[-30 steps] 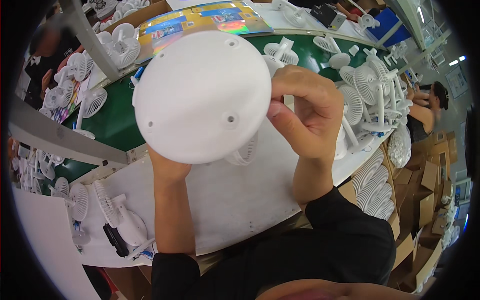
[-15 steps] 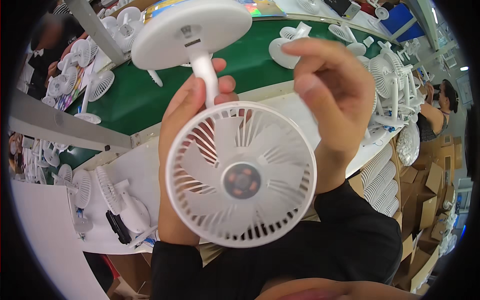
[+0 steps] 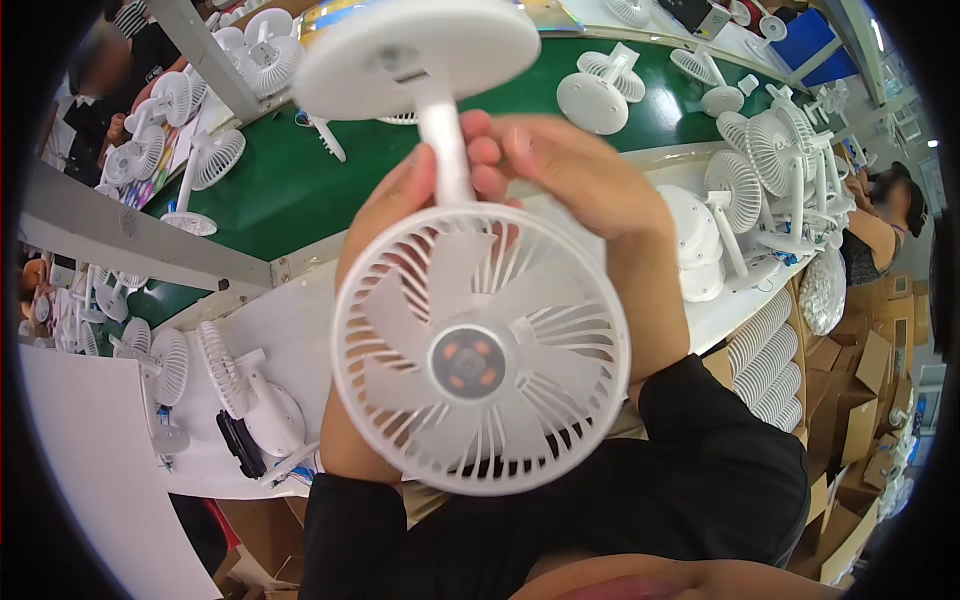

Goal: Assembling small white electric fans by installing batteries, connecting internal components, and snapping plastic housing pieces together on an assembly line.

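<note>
White desk fan (image 3: pixel 462 250) mid-frame, held up by its stem (image 3: pixel 445 150), round base (image 3: pixel 430 45) toward the top, bladed head (image 3: pixel 467 362) below. Left hand (image 3: pixel 393 205): fingers wrapped round the stem. Right hand (image 3: pixel 590 185) curls close beside, blurred; cannot tell whether its fingers grip. My judgement: support the stem firmly, fingers off the blades (image 3: pixel 560 373), base clear of neighbouring fans (image 3: pixel 593 103).
</note>
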A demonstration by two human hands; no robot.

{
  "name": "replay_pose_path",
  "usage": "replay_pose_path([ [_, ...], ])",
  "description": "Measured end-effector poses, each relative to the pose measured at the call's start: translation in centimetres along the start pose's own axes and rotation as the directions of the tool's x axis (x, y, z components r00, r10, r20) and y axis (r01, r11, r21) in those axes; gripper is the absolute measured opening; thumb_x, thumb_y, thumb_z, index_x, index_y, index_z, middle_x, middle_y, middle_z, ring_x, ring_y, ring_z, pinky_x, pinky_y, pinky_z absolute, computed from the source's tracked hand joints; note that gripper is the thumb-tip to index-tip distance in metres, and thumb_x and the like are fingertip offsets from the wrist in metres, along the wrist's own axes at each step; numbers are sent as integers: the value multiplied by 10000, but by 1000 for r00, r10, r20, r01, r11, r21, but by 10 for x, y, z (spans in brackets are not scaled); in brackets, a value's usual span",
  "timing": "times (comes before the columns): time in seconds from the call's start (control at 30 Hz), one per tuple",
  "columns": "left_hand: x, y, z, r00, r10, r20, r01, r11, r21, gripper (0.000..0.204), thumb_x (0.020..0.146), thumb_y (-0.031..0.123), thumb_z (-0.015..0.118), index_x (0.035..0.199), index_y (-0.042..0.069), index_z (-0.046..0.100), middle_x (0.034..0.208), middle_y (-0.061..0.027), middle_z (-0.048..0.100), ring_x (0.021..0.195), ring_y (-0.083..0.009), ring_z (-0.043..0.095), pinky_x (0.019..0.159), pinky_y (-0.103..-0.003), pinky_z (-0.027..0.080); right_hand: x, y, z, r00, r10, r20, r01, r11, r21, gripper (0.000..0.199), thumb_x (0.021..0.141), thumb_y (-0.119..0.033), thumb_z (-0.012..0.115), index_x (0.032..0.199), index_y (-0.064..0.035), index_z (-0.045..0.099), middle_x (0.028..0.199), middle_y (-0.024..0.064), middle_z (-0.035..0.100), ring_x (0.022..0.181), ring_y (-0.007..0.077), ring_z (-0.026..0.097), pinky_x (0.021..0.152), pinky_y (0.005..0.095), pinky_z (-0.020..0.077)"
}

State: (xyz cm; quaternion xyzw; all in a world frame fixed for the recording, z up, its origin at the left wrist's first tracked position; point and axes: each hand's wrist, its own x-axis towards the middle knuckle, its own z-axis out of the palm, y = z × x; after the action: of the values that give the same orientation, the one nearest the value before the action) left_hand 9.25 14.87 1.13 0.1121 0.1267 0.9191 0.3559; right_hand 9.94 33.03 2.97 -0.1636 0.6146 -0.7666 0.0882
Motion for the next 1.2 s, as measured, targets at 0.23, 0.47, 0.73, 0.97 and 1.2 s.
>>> replay_pose_path([
  [0.23,-14,-2,-26,954,43,-298,94,897,432,389,913,80,622,1267,-54,532,1117,-173,652,908,-192,655,793,-264,558,-19,13,10,967,129,-220,-171,967,-188,383,817,-99,704,1179,9,636,1105,128,678,894,159,611,846,294,510],
  [0.47,-29,43,-8,647,761,-47,-552,509,660,166,826,-70,500,929,2,609,941,-109,635,879,-172,565,830,-265,459,-67,-9,-36,836,-535,-123,280,608,-743,435,781,-112,669,1198,-2,610,1180,156,657,864,258,658,842,351,535],
  [0.73,-111,18,73,474,804,360,-808,234,541,109,822,-65,495,880,-8,568,879,-125,620,739,-178,529,699,-256,449,-84,-58,44,703,-711,-18,88,112,-990,398,661,-138,760,1010,15,648,837,171,706,659,321,636,640,375,514],
  [0.97,-175,-10,47,468,865,179,-622,179,762,118,814,-63,497,856,-1,589,822,-108,618,686,-166,534,695,-243,446,-52,94,88,989,-17,150,140,-268,-953,159,825,-111,608,944,-5,596,756,149,677,659,339,656,573,414,491],
  [1.2,-210,-50,-25,533,846,23,-272,145,951,222,853,28,563,1073,12,592,1037,-108,620,932,-202,554,877,-306,442,-67,55,115,966,-252,63,33,-121,-992,117,815,-97,600,899,-17,583,748,153,674,656,344,656,573,422,498],
])
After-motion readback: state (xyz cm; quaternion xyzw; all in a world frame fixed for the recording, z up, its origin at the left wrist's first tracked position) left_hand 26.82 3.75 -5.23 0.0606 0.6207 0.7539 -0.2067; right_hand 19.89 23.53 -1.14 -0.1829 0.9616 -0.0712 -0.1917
